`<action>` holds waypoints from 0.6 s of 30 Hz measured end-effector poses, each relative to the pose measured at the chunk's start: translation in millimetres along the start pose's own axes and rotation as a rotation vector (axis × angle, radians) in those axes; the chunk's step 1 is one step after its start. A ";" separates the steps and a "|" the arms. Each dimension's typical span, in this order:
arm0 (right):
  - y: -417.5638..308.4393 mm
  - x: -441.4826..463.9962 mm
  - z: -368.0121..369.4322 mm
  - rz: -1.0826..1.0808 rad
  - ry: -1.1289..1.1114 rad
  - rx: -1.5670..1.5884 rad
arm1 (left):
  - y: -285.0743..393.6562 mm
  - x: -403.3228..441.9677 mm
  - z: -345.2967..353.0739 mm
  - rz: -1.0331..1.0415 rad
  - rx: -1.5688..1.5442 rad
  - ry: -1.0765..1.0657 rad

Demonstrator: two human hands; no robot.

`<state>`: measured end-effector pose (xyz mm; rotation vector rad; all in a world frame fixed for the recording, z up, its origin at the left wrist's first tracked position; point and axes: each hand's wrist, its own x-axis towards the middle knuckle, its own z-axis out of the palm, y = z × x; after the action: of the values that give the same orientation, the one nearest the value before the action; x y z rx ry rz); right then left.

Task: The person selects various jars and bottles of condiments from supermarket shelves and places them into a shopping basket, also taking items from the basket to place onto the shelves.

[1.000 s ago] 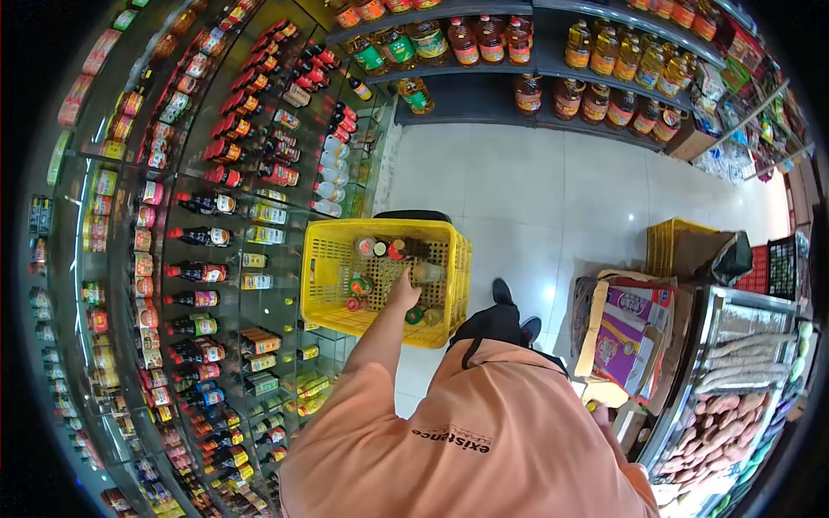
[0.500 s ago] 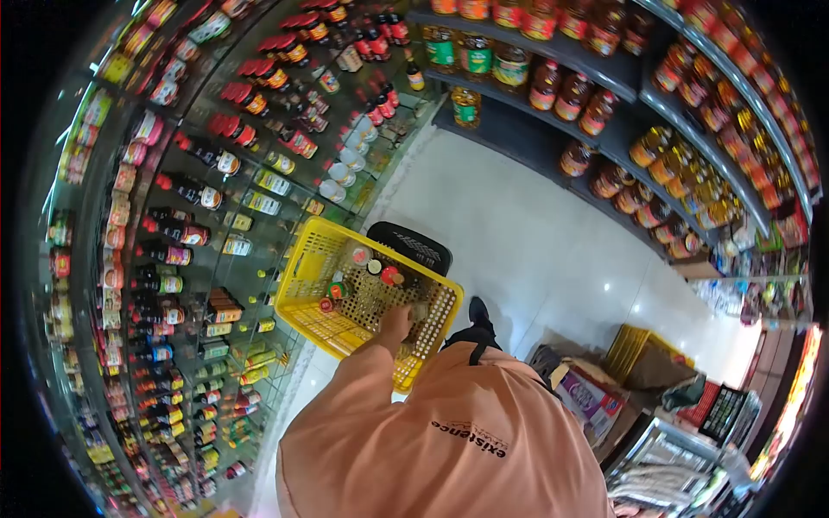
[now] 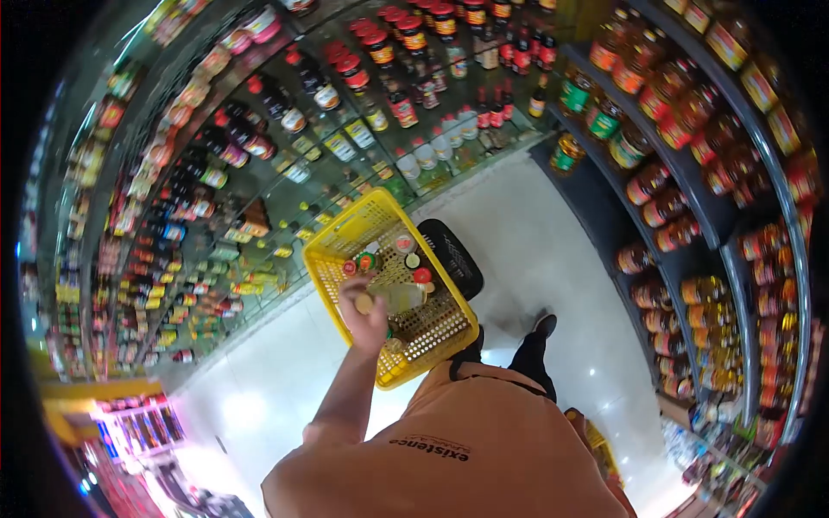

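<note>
My left hand (image 3: pixel 365 318) is closed around the tan-lidded end of a clear jar (image 3: pixel 401 299). The jar lies tilted sideways over the yellow basket (image 3: pixel 390 377), its pale body pointing right. Inside the basket are a red-lidded jar (image 3: pixel 422 275), a dark-lidded jar (image 3: pixel 413 260), a green-and-red-topped container (image 3: pixel 366 262) and a few other small containers. Another jar (image 3: pixel 395 344) sits near the basket's close end. At the right side of my shirt, a small skin-coloured patch seems to be part of my right hand (image 3: pixel 573 419); its fingers cannot be made out.
Glass shelves (image 3: pixel 345 129) packed with sauce bottles and jars stand at the left and ahead. Dark shelves (image 3: pixel 596 216) with oil bottles line the right. A black basket (image 3: pixel 451 259) lies against the yellow basket's far side. Another yellow basket (image 3: pixel 602 449) is partly hidden behind my shirt.
My left hand has risen from deep in the basket and moved left, now with the clear jar in it. The view has turned, bringing the floor and lit display at lower left into sight.
</note>
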<state>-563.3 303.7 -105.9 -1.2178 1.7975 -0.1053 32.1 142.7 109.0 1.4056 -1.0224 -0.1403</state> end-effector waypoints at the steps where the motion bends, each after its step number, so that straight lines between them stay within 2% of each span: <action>1: -5.2 17.7 -15.2 -0.046 -0.035 -0.056 | 3.3 12.5 8.6 -0.094 -0.057 0.081; 2: -8.2 33.2 -30.3 -0.101 -0.059 -0.084 | 7.5 24.1 15.9 -0.185 -0.117 0.160; 3: 38.3 73.3 -25.1 -0.534 0.051 -0.319 | 18.3 38.7 27.5 -0.177 -0.098 0.190; 4: 32.1 89.7 -41.1 -0.561 0.033 -0.325 | 33.6 54.2 42.2 -0.281 -0.199 0.314; 5: 24.8 107.9 -58.6 -0.552 0.009 -0.332 | 43.9 66.2 55.4 -0.380 -0.308 0.435; 6: 14.1 124.4 -75.1 -0.539 -0.010 -0.339 | 47.2 73.3 66.5 -0.368 -0.301 0.454; 7: -2.0 136.2 -86.5 -0.408 -0.005 -0.494 | 49.4 78.0 77.9 -0.424 -0.293 0.500; 8: -20.7 146.8 -105.2 -0.424 -0.009 -0.493 | 54.1 81.1 89.3 -0.476 -0.287 0.543; 10: -45.0 158.3 -137.8 -0.130 -0.049 -0.040 | 68.6 82.2 115.8 -0.409 -0.264 0.565; 11: -1.4 194.8 -135.4 -0.225 -0.018 -0.068 | 74.0 81.8 127.4 -0.391 -0.232 0.527; 14: 5.9 219.9 -173.3 -0.323 0.014 -0.073 | 77.2 79.2 157.9 -0.414 -0.213 0.481; 15: -21.8 207.9 -193.2 -0.183 -0.049 0.013 | 73.3 77.8 164.9 -0.455 -0.225 0.473; 18: 20.7 235.8 -207.0 -0.181 -0.036 -0.052 | 51.8 78.5 183.0 -0.413 -0.093 0.410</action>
<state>-745.0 51.0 -150.8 -1.4100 1.6659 -0.1397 -65.9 -30.2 162.2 1.4689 -0.3776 -0.1894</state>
